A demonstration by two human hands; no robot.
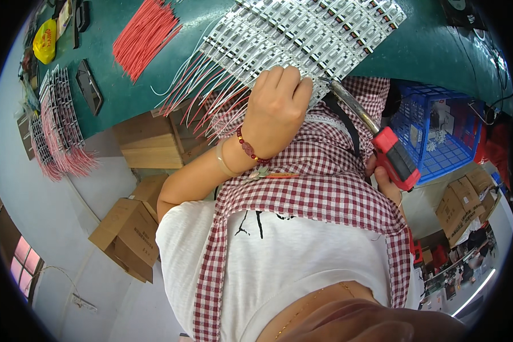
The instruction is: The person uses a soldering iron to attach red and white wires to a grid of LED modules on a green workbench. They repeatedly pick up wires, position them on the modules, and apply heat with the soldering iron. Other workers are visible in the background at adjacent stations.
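A large silver panel of small circuit boards [302,34] lies across the near edge of the green table. Red and white wires [196,94] trail off its left side and hang toward my lap. My left hand [278,108] is at the panel's near edge, fingers curled down and closed; whatever is between the fingertips is hidden. My right hand [386,181] is wrapped round the red and black handle of a soldering iron [394,157]. The iron's metal tip reaches the panel just right of my left fingers.
A bundle of red wires [145,40] lies at the far left of the table, near a dark phone-like slab [89,86]. More wired panels [60,119] overhang the left edge. A blue plastic basket [439,162] stands right; cardboard boxes [128,233] sit below left.
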